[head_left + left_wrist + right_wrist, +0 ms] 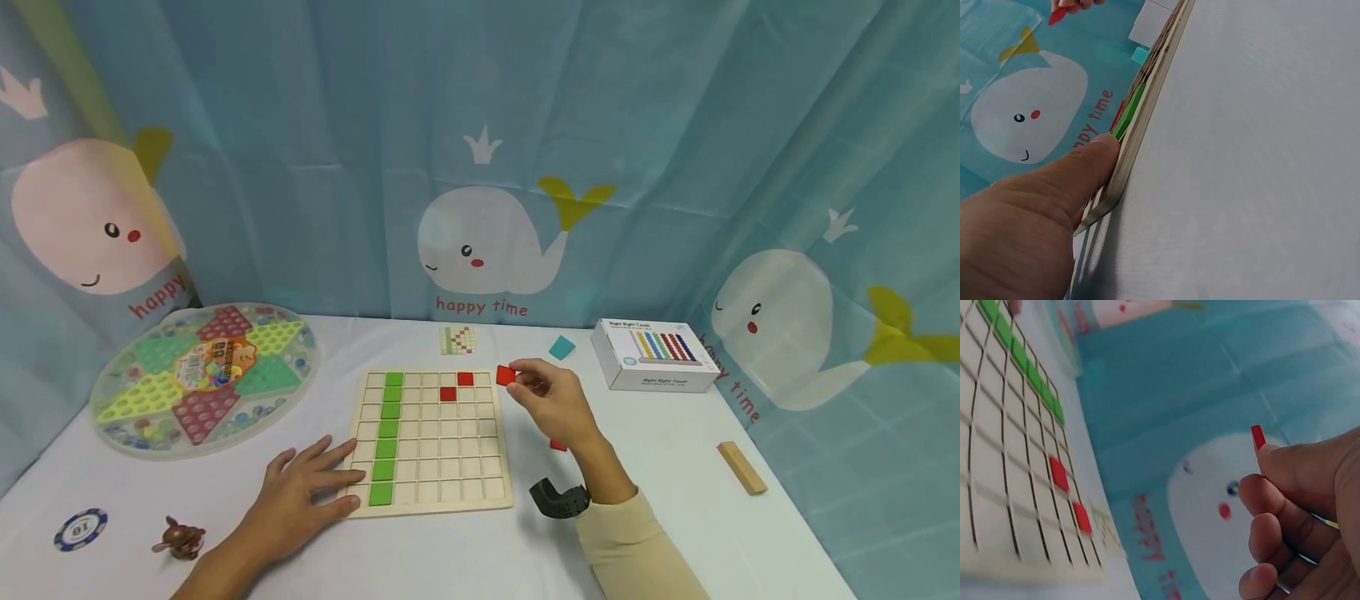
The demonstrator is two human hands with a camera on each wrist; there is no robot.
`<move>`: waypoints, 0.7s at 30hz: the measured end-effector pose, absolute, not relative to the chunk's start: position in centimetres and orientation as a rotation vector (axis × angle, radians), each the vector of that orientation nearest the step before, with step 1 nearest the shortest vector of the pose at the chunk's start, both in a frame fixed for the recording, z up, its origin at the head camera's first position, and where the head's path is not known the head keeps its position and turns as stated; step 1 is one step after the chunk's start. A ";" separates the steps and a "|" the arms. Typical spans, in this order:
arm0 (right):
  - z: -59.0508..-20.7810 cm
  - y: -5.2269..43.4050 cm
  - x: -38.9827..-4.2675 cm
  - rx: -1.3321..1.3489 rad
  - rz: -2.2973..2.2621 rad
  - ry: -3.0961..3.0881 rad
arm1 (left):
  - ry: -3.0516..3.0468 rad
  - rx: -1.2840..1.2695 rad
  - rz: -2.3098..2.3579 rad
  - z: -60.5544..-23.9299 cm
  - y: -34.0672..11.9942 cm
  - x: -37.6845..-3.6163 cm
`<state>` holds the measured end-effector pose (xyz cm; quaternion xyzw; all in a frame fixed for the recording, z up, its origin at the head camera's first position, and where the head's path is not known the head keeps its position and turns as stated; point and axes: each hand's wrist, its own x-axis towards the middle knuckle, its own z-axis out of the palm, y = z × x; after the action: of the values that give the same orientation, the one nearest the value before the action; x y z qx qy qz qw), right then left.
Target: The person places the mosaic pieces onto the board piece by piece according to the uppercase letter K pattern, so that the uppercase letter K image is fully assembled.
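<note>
A wooden grid board [450, 458] lies flat on the table, with a column of green square tiles [386, 448] near its left side. Two red tiles [447, 394] sit diagonally in its upper cells. My left hand [303, 496] rests at the board's left edge with fingers spread; its thumb [1088, 165] touches the rim close to a green tile. Between thumb and forefinger my right hand [555, 400] pinches a red square tile [506, 376], raised near the board's top right corner. The same tile [1258, 435] shows edge-on in the right wrist view.
Behind the board lies a small pattern card [458, 340]. To the right are a teal tile [562, 347], a white box [660, 379], a wooden block [742, 468] and a black curved object [558, 500]. A Chinese checkers board [142, 350], poker chip [81, 530] and brown figurine [182, 538] are left.
</note>
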<state>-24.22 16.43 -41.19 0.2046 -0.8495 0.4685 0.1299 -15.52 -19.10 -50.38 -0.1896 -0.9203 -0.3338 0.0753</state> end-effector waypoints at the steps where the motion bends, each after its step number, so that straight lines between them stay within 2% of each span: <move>1: -41.2 15.8 -24.3 0.621 1.354 -2.464 | -2.761 -0.568 -1.000 -50.4 -19.1 -15.5; 9: -42.9 11.2 -25.6 0.712 1.385 -2.574 | -2.743 -0.568 -1.001 -50.5 -19.1 -15.5; 21: -46.7 7.5 -26.8 0.571 1.321 -2.800 | -2.728 -0.578 -0.999 -50.4 -19.3 -15.5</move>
<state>-26.83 7.52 -46.74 0.1814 -0.8894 0.4196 -0.0032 -15.47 -19.25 -50.45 -0.1944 -0.9173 -0.3358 0.0894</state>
